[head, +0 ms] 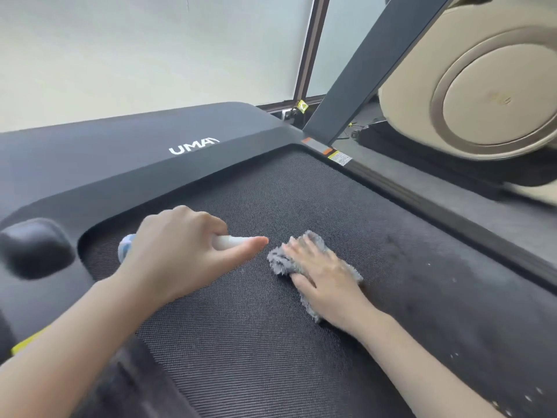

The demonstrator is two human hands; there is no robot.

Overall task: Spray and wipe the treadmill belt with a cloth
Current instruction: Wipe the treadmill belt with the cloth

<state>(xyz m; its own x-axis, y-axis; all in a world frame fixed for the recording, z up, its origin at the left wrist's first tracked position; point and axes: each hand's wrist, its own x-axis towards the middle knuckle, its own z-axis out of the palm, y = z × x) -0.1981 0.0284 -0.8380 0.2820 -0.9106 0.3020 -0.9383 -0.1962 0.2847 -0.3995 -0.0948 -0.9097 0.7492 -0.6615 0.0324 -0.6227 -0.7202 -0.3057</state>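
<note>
Treadmill belt (pixel 271 342) fills the middle of our view, a dark ribbed surface running from the curved edge of the motor cover (pixel 150 152) (the one lettered UMAY) back toward us.

Just short of that cover, our left hand (pixel 180 245) grips the spray bottle (pixel 229 241). The fingers are curled round its white neck, and one finger lies straight along it toward the tip. We hold the bottle almost level and low over the belt, its tip aimed at the cloth. We judge this keeps the spray close to the patch being worked and out of the wiping hand's way.

A little farther from the cover, our right hand (pixel 325 276) lies flat on the grey microfibre cloth (pixel 278 260). Its fingers are straight and slightly spread, pressing the cloth onto the belt rather than pinching it. A flat palm spreads the pressure, so more of the cloth's pile meets the ribbing. The fingertips are blurred, which suggests the hand is mid-stroke.

Farther again from the cover, a darker smear (pixel 407 251) and some pale specks (pixel 452 280) show on the belt. By our reckoning, wiping is under way near the cover and that stretch is not yet done.
</note>
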